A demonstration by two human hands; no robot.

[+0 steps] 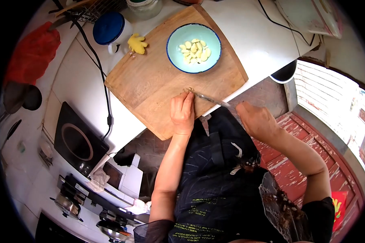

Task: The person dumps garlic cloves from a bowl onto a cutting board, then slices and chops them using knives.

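Note:
My right hand (255, 120) is closed around the handle of a knife (210, 99), whose blade reaches left over the near edge of the cutting board (146, 87). Fingertips of my left hand (182, 113) are pressed together on the board by the blade's tip. Small brownish bits (189, 89) lie at those fingertips; what is pinched under them is hidden. Farther back on the board stands a light green bowl (175, 56) with a blue rim, holding several peeled garlic cloves (196, 48). A yellow piece of ginger (137, 43) lies at the board's left edge.
A white mug with a blue lid (108, 28) and a glass jar (145, 9) stand behind the board. A black cable (108, 105) runs down the white counter to an induction cooktop (78, 139). Pots (67, 205) are at lower left.

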